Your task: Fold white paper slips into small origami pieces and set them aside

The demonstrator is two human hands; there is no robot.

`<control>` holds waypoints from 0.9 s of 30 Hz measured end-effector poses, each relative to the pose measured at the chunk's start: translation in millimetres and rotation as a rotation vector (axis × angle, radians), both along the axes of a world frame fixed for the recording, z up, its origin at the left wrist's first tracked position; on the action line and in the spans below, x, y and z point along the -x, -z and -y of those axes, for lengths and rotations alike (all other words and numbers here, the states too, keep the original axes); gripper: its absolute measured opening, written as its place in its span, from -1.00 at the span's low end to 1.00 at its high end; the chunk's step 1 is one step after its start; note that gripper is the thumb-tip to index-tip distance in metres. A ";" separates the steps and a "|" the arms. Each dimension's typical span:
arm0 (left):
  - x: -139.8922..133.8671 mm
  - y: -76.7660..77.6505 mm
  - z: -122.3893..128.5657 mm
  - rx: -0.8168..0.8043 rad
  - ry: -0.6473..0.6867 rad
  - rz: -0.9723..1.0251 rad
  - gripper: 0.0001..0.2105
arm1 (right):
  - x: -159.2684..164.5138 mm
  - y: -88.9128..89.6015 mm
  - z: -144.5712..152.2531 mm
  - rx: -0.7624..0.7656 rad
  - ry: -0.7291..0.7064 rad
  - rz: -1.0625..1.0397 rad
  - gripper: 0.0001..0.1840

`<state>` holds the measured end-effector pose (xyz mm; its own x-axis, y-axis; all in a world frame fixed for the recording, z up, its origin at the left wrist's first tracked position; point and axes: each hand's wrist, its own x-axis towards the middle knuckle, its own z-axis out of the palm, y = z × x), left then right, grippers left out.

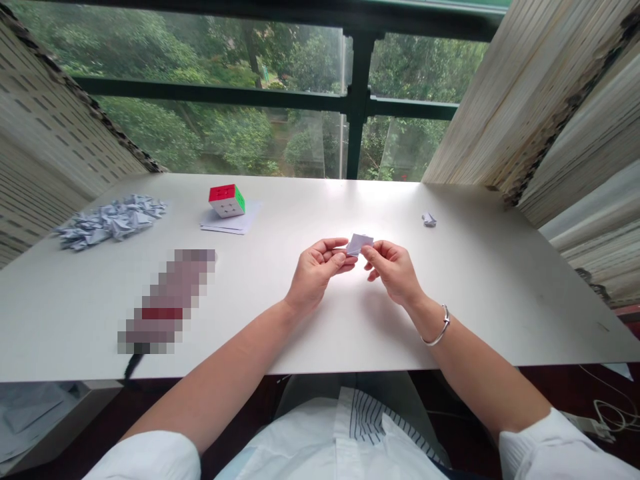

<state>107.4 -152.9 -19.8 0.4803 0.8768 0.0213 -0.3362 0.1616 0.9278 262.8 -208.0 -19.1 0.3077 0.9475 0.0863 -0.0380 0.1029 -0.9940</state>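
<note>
A small folded piece of white paper [359,244] is held up over the middle of the table between both hands. My left hand [320,265] pinches its left edge, thumb on top and fingers curled beneath. On the other side, the thumb and fingers of my right hand [393,267] grip its lower right corner. A silver bangle [444,327] circles my right wrist. How many layers the paper has, I cannot tell.
A pile of folded paper pieces [113,221] lies at the far left. A puzzle cube [227,201] rests on paper sheets [250,220]. A blurred-out long object [167,303] lies front left. One folded paper piece [429,219] sits at right, before the window [290,100].
</note>
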 end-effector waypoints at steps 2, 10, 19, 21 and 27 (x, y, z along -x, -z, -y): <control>-0.2 -0.5 -0.2 0.022 0.006 -0.010 -0.58 | 0.4 1.0 0.1 -0.005 0.008 0.006 -0.63; -1.6 -0.5 -1.7 0.018 -0.072 -0.016 -0.62 | 5.0 1.6 1.5 0.012 -0.027 0.067 -0.62; -0.6 2.9 -2.3 0.003 -0.019 -0.051 -0.62 | 3.1 -2.5 3.3 0.041 -0.047 0.104 -0.63; -0.6 2.9 -3.0 0.003 -0.033 -0.058 -0.63 | 3.2 -2.2 2.8 0.053 -0.078 0.083 -0.62; 1.2 1.2 -7.0 0.018 -0.107 -0.054 -0.59 | 1.8 -2.4 1.3 0.088 -0.128 -0.050 -0.55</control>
